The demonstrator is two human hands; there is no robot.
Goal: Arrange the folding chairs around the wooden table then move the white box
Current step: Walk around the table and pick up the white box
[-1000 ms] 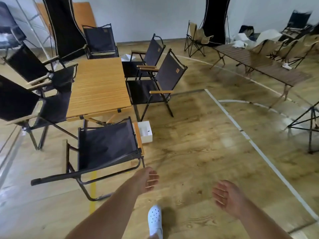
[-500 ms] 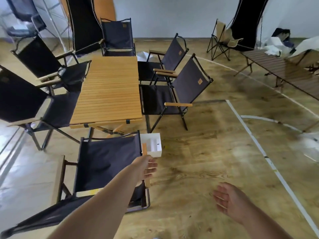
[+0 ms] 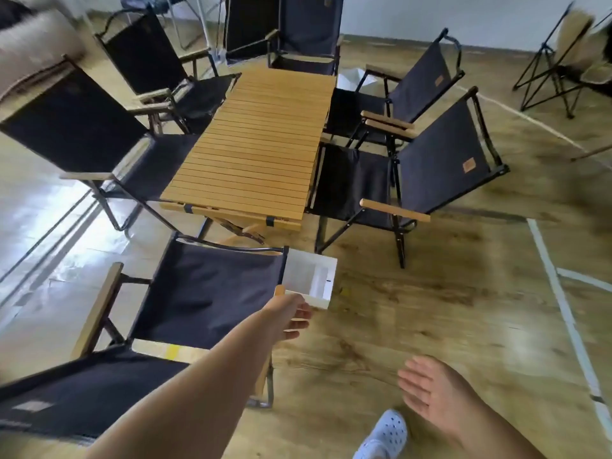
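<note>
Two hands open and empty: left hand [image 3: 291, 314] just short of the box [image 3: 309, 282] (dead ahead, touching unclear), right hand [image 3: 430, 390] well back.

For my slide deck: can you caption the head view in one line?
Left hand reaches toward the white box on the floor beside the nearest folding chair at the wooden table; right hand hangs open.

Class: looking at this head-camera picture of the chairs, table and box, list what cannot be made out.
- Open white cardboard box: its left part hidden behind the nearest black folding chair.
- Left hand: contact with the box unclear, blurred.
- Top-left corner: motion-blurred.
</note>
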